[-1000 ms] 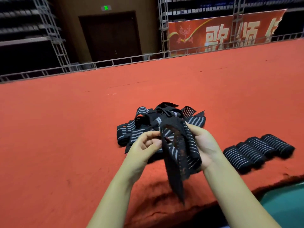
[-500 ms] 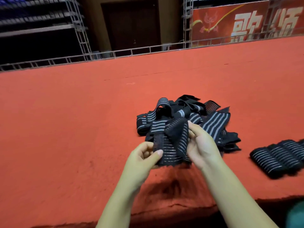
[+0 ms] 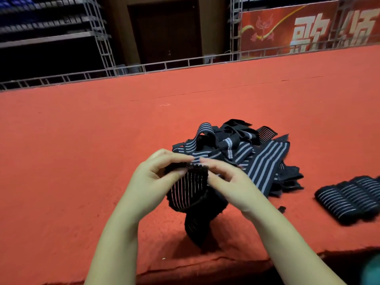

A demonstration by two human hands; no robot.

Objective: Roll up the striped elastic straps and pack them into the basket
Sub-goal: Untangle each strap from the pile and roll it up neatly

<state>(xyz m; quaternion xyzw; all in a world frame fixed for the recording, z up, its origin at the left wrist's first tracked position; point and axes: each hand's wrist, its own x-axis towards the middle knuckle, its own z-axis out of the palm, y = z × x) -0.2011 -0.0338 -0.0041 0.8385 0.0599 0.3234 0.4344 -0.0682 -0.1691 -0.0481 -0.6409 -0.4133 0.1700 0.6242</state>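
Observation:
A black strap with thin white stripes (image 3: 190, 192) hangs between my hands above the red surface, its lower end trailing toward the near edge. My left hand (image 3: 153, 177) pinches the strap's top edge between thumb and fingers. My right hand (image 3: 230, 182) pinches the same edge from the right. Behind them lies a tangled pile of loose striped straps (image 3: 242, 149). At the right edge sits a row of rolled straps (image 3: 349, 199). No basket shows clearly.
The red carpeted platform (image 3: 82, 161) stretches wide to the left and back, its near edge just below my forearms. A metal railing (image 3: 144, 67) runs along the far side. A blurred teal shape (image 3: 372, 272) sits at the bottom right corner.
The strap hung long and loose a second ago; both hands have since gathered it and now pinch its top edge together. The view has shifted so the rolled straps sit further right.

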